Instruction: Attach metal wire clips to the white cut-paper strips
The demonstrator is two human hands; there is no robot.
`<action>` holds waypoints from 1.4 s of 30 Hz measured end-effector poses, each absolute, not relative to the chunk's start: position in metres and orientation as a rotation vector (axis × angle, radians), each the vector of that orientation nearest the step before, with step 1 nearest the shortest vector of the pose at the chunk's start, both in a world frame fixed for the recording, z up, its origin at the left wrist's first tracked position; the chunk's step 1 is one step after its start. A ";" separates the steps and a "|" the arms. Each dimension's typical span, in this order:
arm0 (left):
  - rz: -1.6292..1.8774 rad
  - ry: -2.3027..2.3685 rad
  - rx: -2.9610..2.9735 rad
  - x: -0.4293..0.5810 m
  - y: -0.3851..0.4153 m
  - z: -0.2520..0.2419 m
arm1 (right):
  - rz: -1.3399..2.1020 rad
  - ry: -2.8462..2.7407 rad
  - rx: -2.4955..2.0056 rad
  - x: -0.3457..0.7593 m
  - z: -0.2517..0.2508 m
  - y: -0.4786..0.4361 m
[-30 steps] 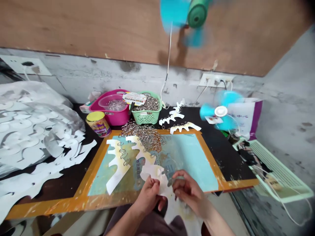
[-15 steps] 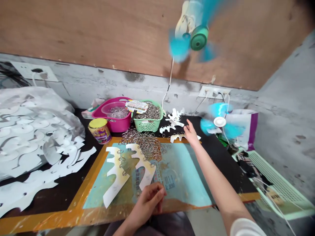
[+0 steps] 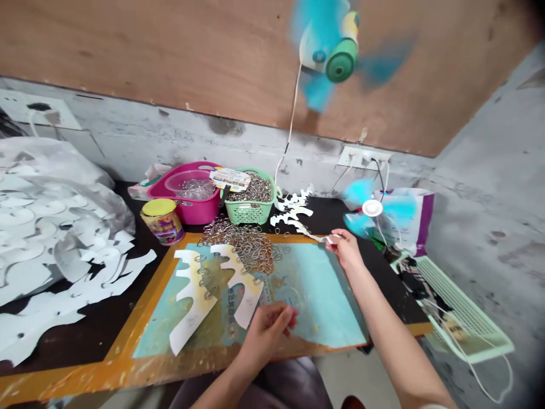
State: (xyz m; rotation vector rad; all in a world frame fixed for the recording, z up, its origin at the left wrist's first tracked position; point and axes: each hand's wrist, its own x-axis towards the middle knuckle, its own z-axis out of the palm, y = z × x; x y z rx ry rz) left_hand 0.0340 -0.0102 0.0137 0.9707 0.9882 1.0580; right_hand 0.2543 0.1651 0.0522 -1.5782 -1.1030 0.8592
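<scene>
Paper cut-out (image 3: 313,236) pinched in right hand (image 3: 346,249), grip narrow, at painted board's (image 3: 323,295) far edge
Left hand (image 3: 266,335) curled above board, grip apparently empty, just beside ring-linked cut-outs (image 3: 193,301), near heaped metal rings (image 3: 242,244).

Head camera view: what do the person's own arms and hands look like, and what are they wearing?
The left hand and right hand are bare, with no gloves, and the forearms are uncovered. A sliver of white sleeve shows at the bottom edge by the right arm. Dark grey trousers cover the lap.
</scene>
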 end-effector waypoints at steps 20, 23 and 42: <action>0.879 0.795 0.487 0.082 -0.020 0.016 | 0.904 -1.611 -1.111 0.221 -0.007 -0.077; 0.898 0.710 0.438 0.077 -0.021 0.021 | 0.811 -1.684 -1.068 0.220 0.003 -0.077; 1.415 0.985 0.805 0.059 -0.046 0.043 | 0.746 -1.465 -1.287 0.197 0.046 -0.047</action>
